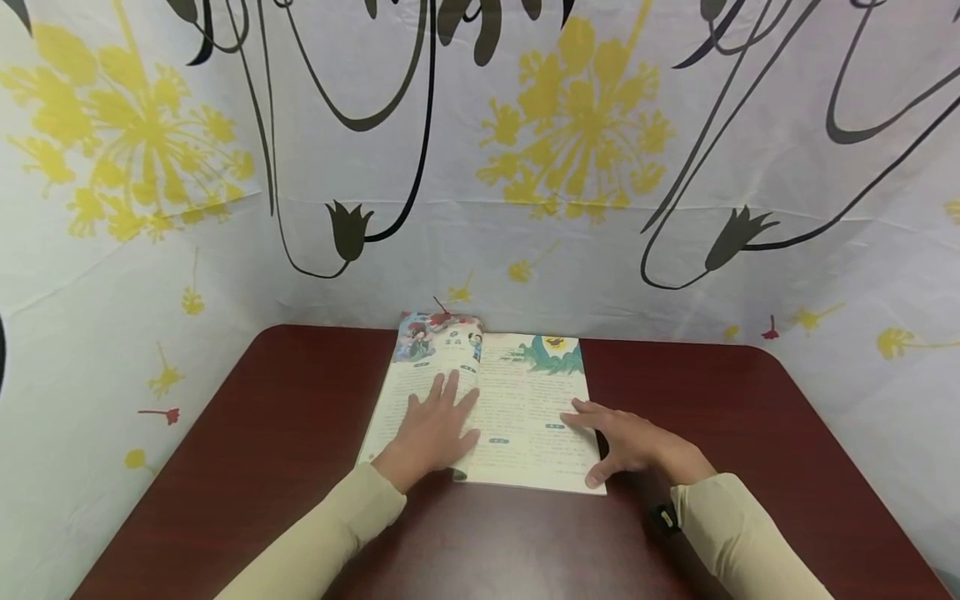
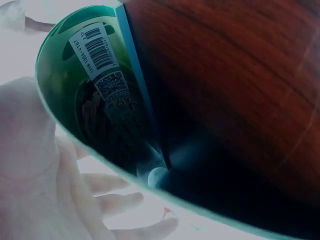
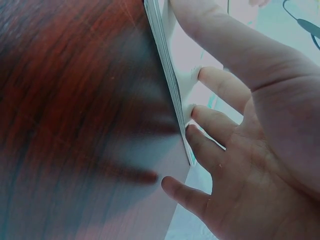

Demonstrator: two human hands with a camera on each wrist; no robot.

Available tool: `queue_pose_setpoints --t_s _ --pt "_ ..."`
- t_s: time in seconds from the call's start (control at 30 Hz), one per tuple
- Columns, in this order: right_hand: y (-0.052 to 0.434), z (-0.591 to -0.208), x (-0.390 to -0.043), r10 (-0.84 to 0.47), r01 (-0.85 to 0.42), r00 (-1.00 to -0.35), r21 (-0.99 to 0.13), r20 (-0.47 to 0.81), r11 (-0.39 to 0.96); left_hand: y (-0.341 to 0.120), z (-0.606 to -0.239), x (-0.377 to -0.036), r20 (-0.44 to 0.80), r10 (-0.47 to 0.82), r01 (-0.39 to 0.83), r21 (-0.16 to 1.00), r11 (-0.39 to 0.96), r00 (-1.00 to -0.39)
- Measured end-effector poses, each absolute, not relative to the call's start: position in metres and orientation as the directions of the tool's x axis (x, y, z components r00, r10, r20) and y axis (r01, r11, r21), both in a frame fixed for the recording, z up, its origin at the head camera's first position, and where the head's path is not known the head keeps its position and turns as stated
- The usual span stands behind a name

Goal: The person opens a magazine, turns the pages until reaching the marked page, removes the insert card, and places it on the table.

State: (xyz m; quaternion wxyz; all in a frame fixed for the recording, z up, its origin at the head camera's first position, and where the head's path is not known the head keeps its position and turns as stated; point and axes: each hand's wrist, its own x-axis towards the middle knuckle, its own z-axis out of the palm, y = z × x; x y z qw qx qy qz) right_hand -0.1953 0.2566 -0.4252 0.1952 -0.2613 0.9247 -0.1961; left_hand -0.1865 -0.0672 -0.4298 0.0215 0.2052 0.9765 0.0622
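An open magazine [image 1: 525, 400] lies on the dark red table, with coloured pictures along the top of both pages. My left hand [image 1: 431, 429] rests on the left page near the fold, fingers spread. In the left wrist view that side of the magazine curves up, and its green back cover [image 2: 65, 45] with a barcode label [image 2: 95, 52] shows beneath. My right hand [image 1: 633, 442] is at the right page's outer edge, fingertips on the paper and thumb near the lower corner. The right wrist view shows its fingers [image 3: 215, 125] loosely extended along the page edges [image 3: 167, 60].
The reddish-brown table [image 1: 300, 400] has rounded far corners. White cloth [image 1: 420, 167] with yellow and dark flower prints hangs behind and on both sides. A black band [image 1: 664, 518] sits at the right wrist by the sleeve.
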Motion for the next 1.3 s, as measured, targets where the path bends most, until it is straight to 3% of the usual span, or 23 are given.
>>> queue_pose_setpoints --t_s 0.2,0.67,0.9,1.3 --pt "0.256 -0.425 -0.196 -0.559 -0.405 -0.787 -0.464 -0.262 0.788 -0.062 -0.431 -0.187 0.045 0.475 0.477 0.093 0.874 -0.879" --pt "0.256 -0.426 -0.196 -0.555 -0.407 -0.795 -0.464 -0.244 0.787 -0.044 -0.44 -0.182 0.048 0.596 0.598 0.093 0.796 -0.801" --pt "0.255 -0.428 -0.196 -0.514 -0.366 -0.816 -0.451 -0.263 0.814 -0.039 -0.441 -0.18 -0.006 0.619 0.617 0.083 0.783 -0.785" --pt "0.253 -0.426 -0.196 -0.513 -0.358 -0.817 -0.465 -0.263 0.809 -0.039 -0.443 -0.177 0.026 0.65 0.65 0.02 0.759 -0.76"
